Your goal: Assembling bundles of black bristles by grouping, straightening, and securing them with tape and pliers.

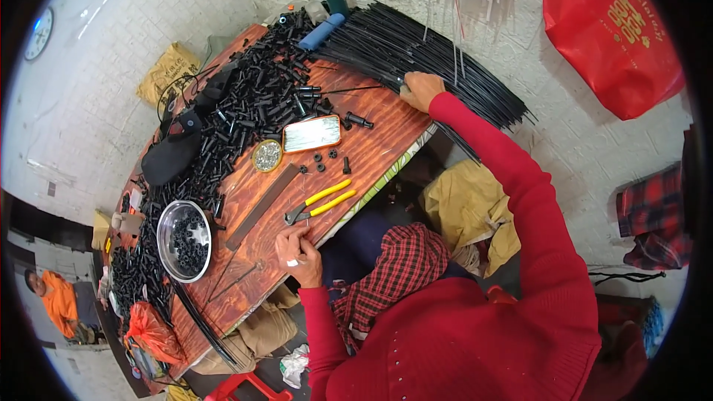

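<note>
My right hand (423,92) is closed at the near side of a wide bundle of thin black rods (401,41), its fingers curled around some of them. One loose rod lies on the wooden table just left of these fingers. By the table's near edge, my left hand (299,255) is held with fingers bent together and white tape round one finger. What it pinches, if anything, is too small to tell. Just beyond it lie yellow-handled pincers (329,192). Small black rings (320,167) and a short black fitting (346,165) sit farther up the table.
A large heap of black tubular parts (256,104) covers the table's far side. Nearby are a white orange-rimmed tray (312,134), a round tin of small metal bits (267,156), a dark flat bar (261,206) and a steel bowl (163,245) of black rings. A red bag (594,37) hangs right.
</note>
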A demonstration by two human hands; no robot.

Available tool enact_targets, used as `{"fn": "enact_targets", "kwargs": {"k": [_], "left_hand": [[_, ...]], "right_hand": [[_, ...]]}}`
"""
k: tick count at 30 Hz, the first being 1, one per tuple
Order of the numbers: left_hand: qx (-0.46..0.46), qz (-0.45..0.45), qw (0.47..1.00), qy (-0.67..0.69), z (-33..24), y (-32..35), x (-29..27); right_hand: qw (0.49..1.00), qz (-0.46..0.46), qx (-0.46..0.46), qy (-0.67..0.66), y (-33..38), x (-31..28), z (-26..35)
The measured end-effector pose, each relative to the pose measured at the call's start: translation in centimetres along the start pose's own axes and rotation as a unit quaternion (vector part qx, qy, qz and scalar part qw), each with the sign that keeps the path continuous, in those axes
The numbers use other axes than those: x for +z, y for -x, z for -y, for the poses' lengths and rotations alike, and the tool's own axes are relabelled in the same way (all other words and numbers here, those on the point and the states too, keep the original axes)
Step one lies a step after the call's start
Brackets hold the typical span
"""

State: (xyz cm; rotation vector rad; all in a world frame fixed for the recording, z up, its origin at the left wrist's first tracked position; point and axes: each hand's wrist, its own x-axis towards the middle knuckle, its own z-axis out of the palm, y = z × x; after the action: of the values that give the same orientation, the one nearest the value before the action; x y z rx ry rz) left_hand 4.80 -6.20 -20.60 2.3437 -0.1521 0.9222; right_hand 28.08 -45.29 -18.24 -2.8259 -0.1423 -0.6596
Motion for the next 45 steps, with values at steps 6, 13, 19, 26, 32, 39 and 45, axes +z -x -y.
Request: {"fn": "enact_targets", "kwargs": {"k": [6, 13, 19, 26, 32, 39, 45], "left_hand": [[-0.004, -0.004, 1.0, 0.004, -0.2, -0.2, -0.1], [-0.011, 0.003, 1.0, 0.009, -0.2, -0.1, -0.1], [-0.004, -0.008, 1.0, 0.015, -0.2, 0.0, 0.1], [-0.005, -0.007, 1.0, 0.02, -0.2, -0.2, -0.1], [-0.012, -0.001, 1.0, 0.007, 0.1, 0.1, 0.0], [-0.012, 0.0, 1.0, 0.012, -0.1, 0.2, 0.0], [-0.005, -0.005, 1.0, 0.0, -0.2, 0.0, 0.2]], "right_hand": [[0.982, 0.043, 0.103, -0.149, -1.9, 0.9, -0.5], [0.804, 0.23, 0.256, -0.485, -4.3, -1.5, 0.4], [0.831, 0.269, 0.254, -0.415, -4.7, -3.0, 0.3], [0.802, 0.243, 0.207, -0.505, -4.8, -7.8, 0.5], [0.796, 0.162, 0.166, -0.56, -4.5, -8.3, 1.4], [0.866, 0.14, 0.109, -0.467, -6.4, -8.1, 1.3], [0.859, 0.113, 0.103, -0.488, -7.8, -6.6, -1.8]]}}
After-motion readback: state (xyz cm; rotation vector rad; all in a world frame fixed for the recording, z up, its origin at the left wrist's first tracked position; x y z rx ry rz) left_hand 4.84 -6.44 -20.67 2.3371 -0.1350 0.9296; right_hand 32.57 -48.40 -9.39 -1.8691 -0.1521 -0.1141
